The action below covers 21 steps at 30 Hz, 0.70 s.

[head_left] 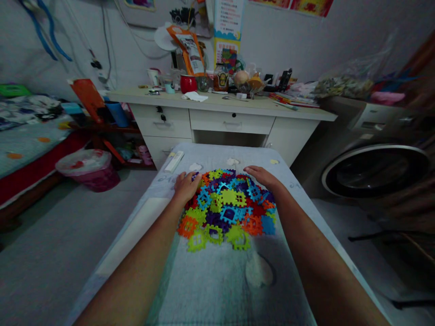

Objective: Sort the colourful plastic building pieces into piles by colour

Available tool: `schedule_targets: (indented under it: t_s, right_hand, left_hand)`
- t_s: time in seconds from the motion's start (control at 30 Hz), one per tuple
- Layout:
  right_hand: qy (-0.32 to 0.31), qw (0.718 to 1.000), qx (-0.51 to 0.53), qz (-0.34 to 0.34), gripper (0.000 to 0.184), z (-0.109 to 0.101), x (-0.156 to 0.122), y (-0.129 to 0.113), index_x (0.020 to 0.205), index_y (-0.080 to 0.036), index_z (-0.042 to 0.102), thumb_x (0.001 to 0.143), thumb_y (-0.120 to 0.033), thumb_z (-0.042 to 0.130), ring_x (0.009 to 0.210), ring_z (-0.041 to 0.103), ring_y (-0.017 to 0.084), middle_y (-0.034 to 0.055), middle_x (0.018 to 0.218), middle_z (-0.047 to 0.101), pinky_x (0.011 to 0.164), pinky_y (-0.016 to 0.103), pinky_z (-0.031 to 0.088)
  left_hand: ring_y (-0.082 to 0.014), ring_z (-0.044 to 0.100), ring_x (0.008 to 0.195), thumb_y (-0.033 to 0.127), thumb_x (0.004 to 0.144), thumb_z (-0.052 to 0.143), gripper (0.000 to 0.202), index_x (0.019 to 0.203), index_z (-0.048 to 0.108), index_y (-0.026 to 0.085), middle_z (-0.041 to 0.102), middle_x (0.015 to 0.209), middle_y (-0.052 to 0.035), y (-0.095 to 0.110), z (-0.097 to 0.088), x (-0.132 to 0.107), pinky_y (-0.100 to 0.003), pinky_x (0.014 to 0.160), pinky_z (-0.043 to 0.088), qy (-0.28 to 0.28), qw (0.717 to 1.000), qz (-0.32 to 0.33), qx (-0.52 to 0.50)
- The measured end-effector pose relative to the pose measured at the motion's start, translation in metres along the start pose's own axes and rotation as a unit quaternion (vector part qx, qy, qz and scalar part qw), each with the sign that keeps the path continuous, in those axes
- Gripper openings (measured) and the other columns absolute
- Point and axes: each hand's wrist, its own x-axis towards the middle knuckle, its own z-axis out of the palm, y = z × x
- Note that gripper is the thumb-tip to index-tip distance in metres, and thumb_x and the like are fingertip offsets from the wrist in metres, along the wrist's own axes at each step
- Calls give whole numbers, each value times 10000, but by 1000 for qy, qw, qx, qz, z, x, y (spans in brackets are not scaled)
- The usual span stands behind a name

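A heap of flat plastic interlocking tiles [227,208] in green, blue, orange, purple and red lies on a cloth-covered table [210,276]. My left hand [185,185] rests on the heap's far left edge, fingers curved and apart against the tiles. My right hand [261,176] lies over the far right edge, fingers stretched flat across the pieces. Both forearms reach in from the bottom of the view on either side of the heap. Neither hand grips a single tile.
A white remote-like bar [174,161] lies at the table's far left. Beyond stands a cluttered white desk [224,118] with a red mug [188,83]. A washing machine [377,170] is at right, a pink bin [89,168] and a bed [27,140] at left.
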Motion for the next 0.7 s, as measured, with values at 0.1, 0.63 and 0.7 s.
schedule_targets:
  t_s: [0.1, 0.63, 0.7]
  right_hand:
    - [51, 998, -24, 17, 450, -8, -23, 11, 1015, -172, 710, 892, -520, 453, 1137, 591, 262, 94, 1134, 702, 1064, 419, 385]
    - [121, 990, 52, 50, 410, -1, -69, 24, 1086, -185, 661, 824, -474, 534, 1026, 621, 234, 77, 1100, 694, 963, 407, 463]
    - [90, 994, 39, 43, 383, 3, -71, 25, 1086, -181, 657, 809, -428, 565, 959, 637, 220, 68, 1046, 703, 918, 392, 491]
  left_hand:
    - [-287, 503, 1262, 555, 897, 339, 540, 1107, 684, 196, 637, 1253, -125, -4, 0, 4, -451, 1082, 355, -50, 998, 45, -18]
    - [-276, 472, 1286, 521, 924, 350, 498, 1238, 582, 211, 581, 1321, -111, 0, -12, -50, -462, 1092, 352, 28, 998, 60, -2]
    - [-285, 485, 1264, 515, 926, 361, 491, 1240, 576, 205, 590, 1296, -123, -2, -11, -61, -471, 1081, 360, 35, 997, 69, 23]
